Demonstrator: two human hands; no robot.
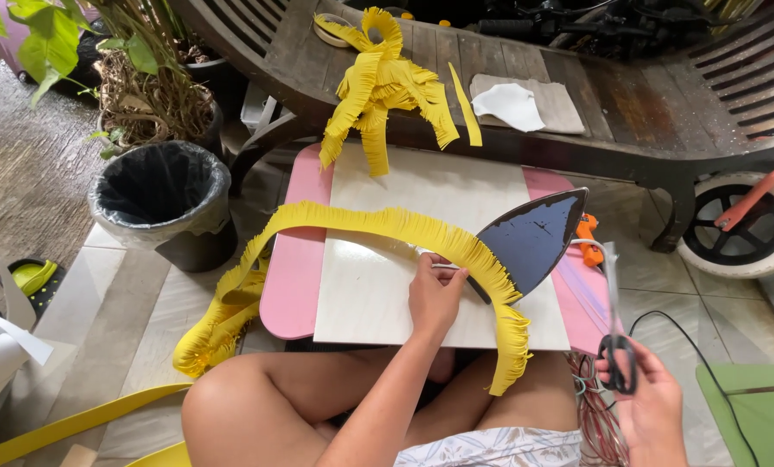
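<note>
scissors (616,346), fringe (387,227), bin (160,195) beside

Single head-worn view, looking steeply down and forward from close above the lap onto a small pink table (294,285).

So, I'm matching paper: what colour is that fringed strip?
Yellow; the fringed strip shows best in the head view.
</note>
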